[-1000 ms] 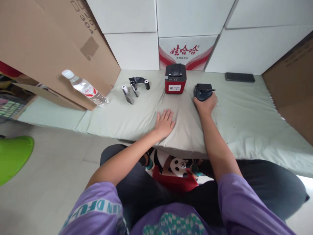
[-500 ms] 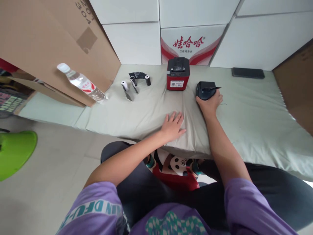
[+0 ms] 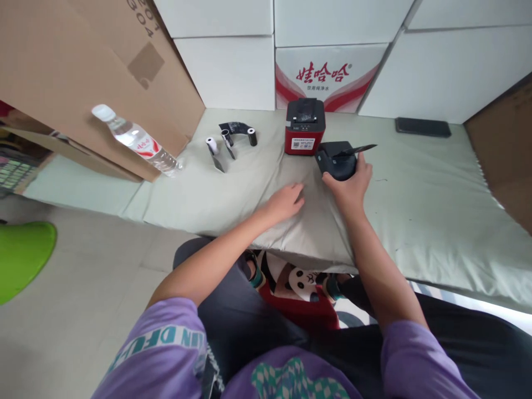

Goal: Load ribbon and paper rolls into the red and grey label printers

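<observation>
My right hand (image 3: pixel 349 184) is wrapped round a small black printer (image 3: pixel 337 160), thumb at its front left and fingers on the right side. A dark strip (image 3: pixel 357 149) sticks out of its top toward the right. Just behind and to the left stands a red and black receipt printer (image 3: pixel 305 130) with a white label on its front. My left hand (image 3: pixel 286 200) is over the cloth in front of the printers, fingers loosely curled with a gap at the thumb, and nothing shows in it.
Small paper rolls (image 3: pixel 211 146) and a dark curled strip (image 3: pixel 235 128) lie on the cloth-covered surface (image 3: pixel 424 188). A water bottle (image 3: pixel 139 141) leans by a cardboard box (image 3: pixel 103 61). White boxes (image 3: pixel 228 72) line the back, with a black phone-like slab (image 3: pixel 423 127) at right.
My right hand has moved the black printer left, close beside the red one, and turned it slightly. My left hand has gone from lying flat and spread to loosely curled.
</observation>
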Demonstrator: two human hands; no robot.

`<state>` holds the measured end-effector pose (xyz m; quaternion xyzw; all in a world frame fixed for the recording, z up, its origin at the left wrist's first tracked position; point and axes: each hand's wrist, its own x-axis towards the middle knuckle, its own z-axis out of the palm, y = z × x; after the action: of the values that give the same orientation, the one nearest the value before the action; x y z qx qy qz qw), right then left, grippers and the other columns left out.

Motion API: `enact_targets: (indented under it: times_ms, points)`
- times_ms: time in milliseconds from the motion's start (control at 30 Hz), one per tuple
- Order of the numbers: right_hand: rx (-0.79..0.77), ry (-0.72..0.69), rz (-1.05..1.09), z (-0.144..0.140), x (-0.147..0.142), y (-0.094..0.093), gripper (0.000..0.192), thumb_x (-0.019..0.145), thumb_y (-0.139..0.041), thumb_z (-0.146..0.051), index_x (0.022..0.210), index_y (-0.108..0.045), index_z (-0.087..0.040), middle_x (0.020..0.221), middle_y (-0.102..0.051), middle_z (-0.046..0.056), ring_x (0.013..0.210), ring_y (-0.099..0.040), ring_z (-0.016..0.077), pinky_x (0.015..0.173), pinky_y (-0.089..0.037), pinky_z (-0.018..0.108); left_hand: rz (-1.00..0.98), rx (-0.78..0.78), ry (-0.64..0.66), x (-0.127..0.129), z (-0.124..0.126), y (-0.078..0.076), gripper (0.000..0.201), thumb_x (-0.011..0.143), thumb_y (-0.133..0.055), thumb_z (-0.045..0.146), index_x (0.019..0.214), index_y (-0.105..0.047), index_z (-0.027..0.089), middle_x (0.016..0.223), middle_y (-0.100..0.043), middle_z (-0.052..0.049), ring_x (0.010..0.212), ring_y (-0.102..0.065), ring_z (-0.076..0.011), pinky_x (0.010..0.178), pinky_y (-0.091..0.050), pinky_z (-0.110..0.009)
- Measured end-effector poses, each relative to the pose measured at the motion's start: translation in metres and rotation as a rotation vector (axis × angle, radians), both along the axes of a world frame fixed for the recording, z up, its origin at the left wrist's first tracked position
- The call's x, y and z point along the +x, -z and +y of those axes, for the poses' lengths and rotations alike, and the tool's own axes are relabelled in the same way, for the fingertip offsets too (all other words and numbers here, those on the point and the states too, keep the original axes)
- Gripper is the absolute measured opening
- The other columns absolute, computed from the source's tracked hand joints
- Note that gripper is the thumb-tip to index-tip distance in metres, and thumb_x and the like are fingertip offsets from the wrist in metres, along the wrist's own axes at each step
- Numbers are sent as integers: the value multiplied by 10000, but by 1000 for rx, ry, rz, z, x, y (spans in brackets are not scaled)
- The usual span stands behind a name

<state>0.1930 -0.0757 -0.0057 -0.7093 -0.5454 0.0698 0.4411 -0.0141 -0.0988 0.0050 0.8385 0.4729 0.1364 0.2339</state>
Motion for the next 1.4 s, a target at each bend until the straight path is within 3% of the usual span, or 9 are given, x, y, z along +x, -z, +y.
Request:
enact_targets:
  times_ms: [67,167,333,433,567,700,800,933,1400]
  points:
    - [-4,-56,-26,-18,-12,-1,1049,661,-800,-453,1582,-380,-176,1274,-499,145,1308,-494,394,1171,-425,614,-148,-85,-165,2,9,-1,511,1052,-460,210,1543,-512,74,1376,-721,-171,1261,-697,-258,1127,-546,-381]
    - [-29,-122,-64,-42,-27,7,1124,636,-827,-500,1610,-361,-188,1278,-496,151,1292,-487,399,1161,-416,634,-298,-181,-350,7,18,1,515,1074,-387,178,1575,-493,127,1521,-657,-124,1427,-614,-210,1236,-471,-346]
    - [-60,-152,-71,-66,-40,26,1206,624,-854,-590,1630,-340,-165,1245,-499,143,1259,-492,383,1167,-415,623,-382,-245,-320,11,20,7,532,1103,-327,211,1609,-489,180,1660,-527,-61,1559,-478,-174,1304,-385,-312]
    - [-102,-128,-67,-71,-44,31,1231,617,-880,-574,1630,-322,-154,1272,-492,162,1264,-484,389,1155,-427,625,-271,-246,-374,13,15,7,549,1103,-335,224,1636,-467,223,1695,-478,-55,1643,-335,-211,1344,-322,-407]
    - [-129,-186,-96,-73,-46,33,1179,673,-855,-576,1613,-317,-112,1311,-503,202,1269,-484,408,1126,-445,632,-169,-203,-431,19,8,4,547,1104,-307,230,1617,-490,282,1646,-544,-27,1679,-235,-228,1336,-263,-509]
    - [-100,-232,-131,-70,-41,36,1155,686,-844,-614,1580,-360,-65,1291,-513,227,1262,-497,425,1120,-443,649,-190,-177,-497,23,10,3,538,1110,-280,272,1587,-521,340,1627,-565,17,1658,-276,-231,1312,-261,-532]
    - [-78,-235,-79,-67,-36,39,1151,689,-835,-627,1577,-371,-60,1302,-492,230,1274,-514,418,1138,-446,632,-147,-165,-527,23,16,4,512,1109,-315,332,1556,-556,391,1723,-432,58,1626,-311,-290,1311,-252,-565]
    - [-54,-246,6,-63,-30,40,1073,709,-805,-631,1562,-405,-117,1298,-488,195,1272,-537,388,1148,-456,621,-60,-142,-526,22,18,6,505,1108,-329,377,1559,-556,387,1819,-196,49,1673,-174,-346,1317,-223,-605]
    - [-47,-335,50,-60,-25,35,955,666,-852,-570,1441,-495,-141,1263,-492,158,1246,-544,362,1147,-476,598,22,-137,-430,17,26,17,544,1109,-305,367,1631,-460,362,1831,-148,27,1711,1,-306,1384,-62,-589]
